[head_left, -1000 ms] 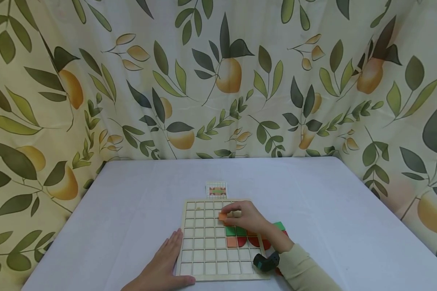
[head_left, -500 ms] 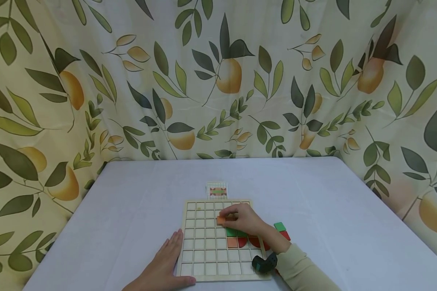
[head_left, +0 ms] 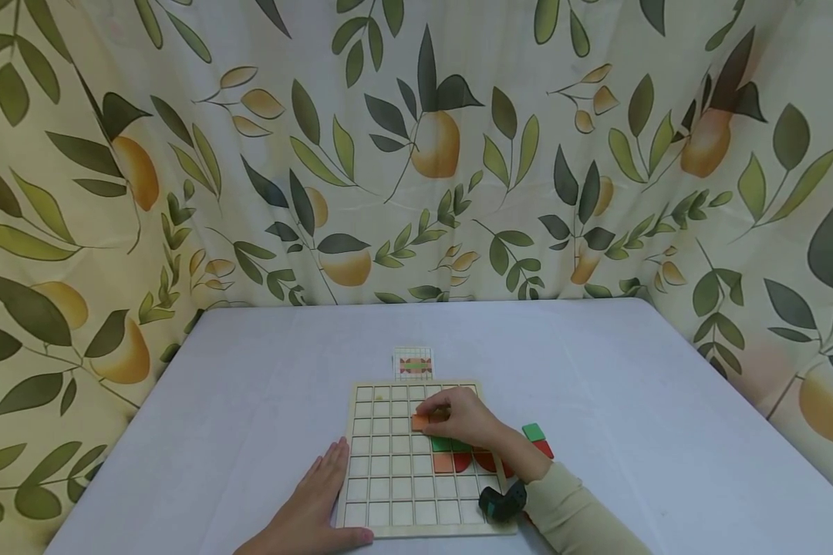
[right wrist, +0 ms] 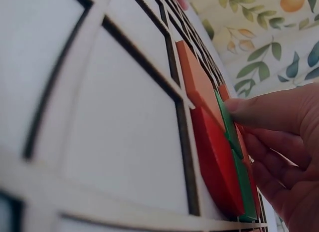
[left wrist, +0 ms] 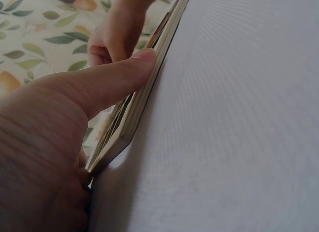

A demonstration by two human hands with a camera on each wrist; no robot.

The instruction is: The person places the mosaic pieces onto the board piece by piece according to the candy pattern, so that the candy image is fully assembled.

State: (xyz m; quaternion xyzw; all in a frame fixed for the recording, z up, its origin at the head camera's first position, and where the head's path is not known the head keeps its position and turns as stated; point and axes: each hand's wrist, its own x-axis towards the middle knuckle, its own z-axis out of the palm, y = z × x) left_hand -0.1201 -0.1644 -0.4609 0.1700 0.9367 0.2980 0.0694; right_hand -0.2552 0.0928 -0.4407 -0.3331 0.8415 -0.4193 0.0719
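A wooden grid board (head_left: 389, 486) lies on the white table with coloured tiles in its right-hand cells. My left hand (head_left: 314, 493) rests along its left side, fingers straight, thumb on the near edge. My right hand (head_left: 461, 420) pinches an orange square tile (head_left: 419, 422) at a cell left of the green tiles (head_left: 451, 445), one row farther back. Nearer to me, another orange tile (head_left: 443, 462) sits beside a red round-edged tile (head_left: 462, 462). In the right wrist view the thumb (right wrist: 237, 106) covers much of the held tile.
A small pattern card (head_left: 413, 362) lies just beyond the board's far edge. Loose tiles, among them a green one (head_left: 531, 432) and a red one (head_left: 544, 449), lie right of the board. A leaf-and-fruit curtain (head_left: 416, 231) hangs behind the table.
My right hand has moved slightly left and toward me with the orange tile, which now sits lower over the grid. The left hand has stayed in place.
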